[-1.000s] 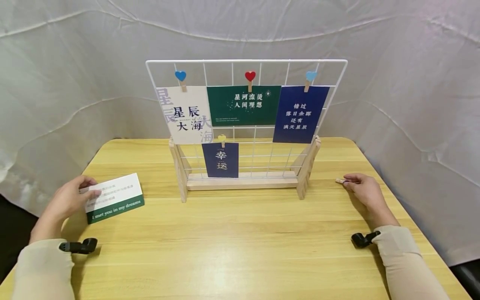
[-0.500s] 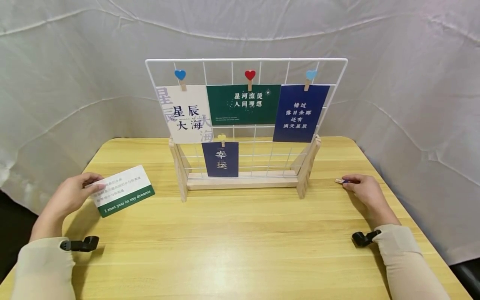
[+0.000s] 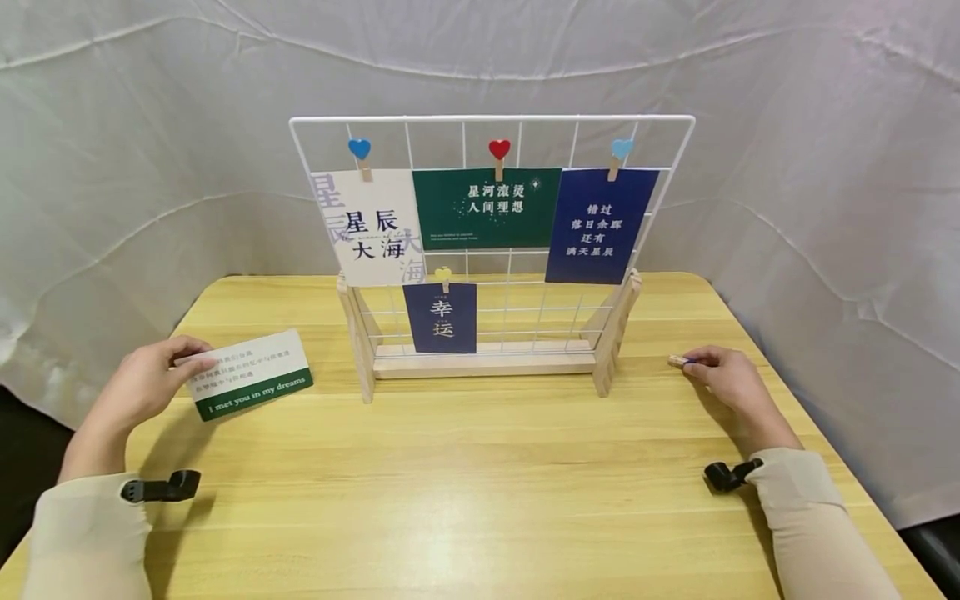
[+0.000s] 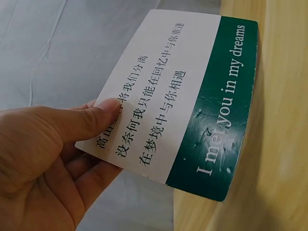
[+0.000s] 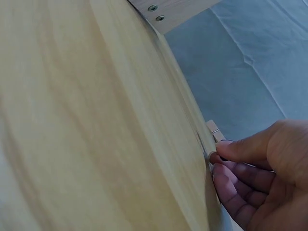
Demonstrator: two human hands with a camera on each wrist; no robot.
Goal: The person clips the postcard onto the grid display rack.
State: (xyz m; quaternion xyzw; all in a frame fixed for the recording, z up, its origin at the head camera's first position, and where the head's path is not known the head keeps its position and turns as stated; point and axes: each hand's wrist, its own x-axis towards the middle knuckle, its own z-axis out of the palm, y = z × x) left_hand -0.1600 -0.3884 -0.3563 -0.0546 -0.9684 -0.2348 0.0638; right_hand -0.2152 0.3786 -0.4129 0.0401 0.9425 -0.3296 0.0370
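Between thumb and fingers, my left hand (image 3: 150,382) pinches a white and green card (image 3: 255,375) by its left end, tilted above the table's left side. In the left wrist view the thumb lies over the card's (image 4: 192,101) printed white part, and its green strip reads "I met you in my dreams". At the right of the table, my right hand (image 3: 731,379) pinches a small wooden clothespin (image 3: 677,361), partly hidden by the fingers. Something dark blue shows at the fingertips. In the right wrist view the wooden end of the clothespin (image 5: 212,126) sticks out past the thumb.
A white wire grid (image 3: 525,287) on a wooden stand (image 3: 487,364) rises at the table's back middle. Heart clothespins hold a white card (image 3: 375,267), a green card (image 3: 491,229), a blue card (image 3: 592,271) and a smaller blue card (image 3: 457,342) on it. Grey cloth (image 3: 810,208) hangs behind.
My left hand has lifted the card and moved it slightly right and away from me. The right hand stays at nearly the same spot, with the clothespin turned slightly in its fingers.
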